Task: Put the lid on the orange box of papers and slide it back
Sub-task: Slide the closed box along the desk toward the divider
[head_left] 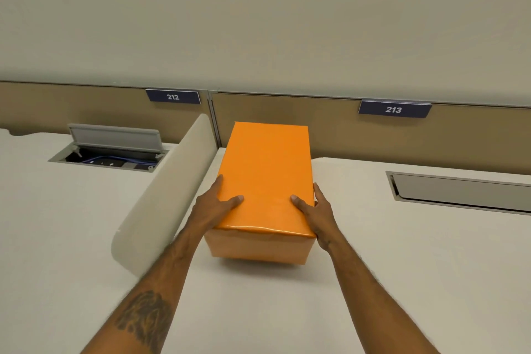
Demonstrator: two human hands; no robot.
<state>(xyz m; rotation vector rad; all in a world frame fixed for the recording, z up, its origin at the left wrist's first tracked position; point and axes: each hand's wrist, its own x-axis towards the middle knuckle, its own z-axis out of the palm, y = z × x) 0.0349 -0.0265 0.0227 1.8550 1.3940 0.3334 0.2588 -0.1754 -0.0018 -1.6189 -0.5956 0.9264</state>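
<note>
The orange box [260,248] stands on the white desk [258,310] with its orange lid [265,175] seated on top, so the papers inside are hidden. The far end of the box reaches close to the tan partition at the back. My left hand [217,205] grips the lid's near left side, thumb lying on top. On the near right side my right hand [314,210] holds it the same way, thumb on top and fingers down the side.
A curved beige divider [169,195] rises just left of the box. Beyond it an open cable hatch [112,149] shows blue wires. A closed hatch [462,191] lies at the right. Partition labels read 212 [173,96] and 213 [393,109].
</note>
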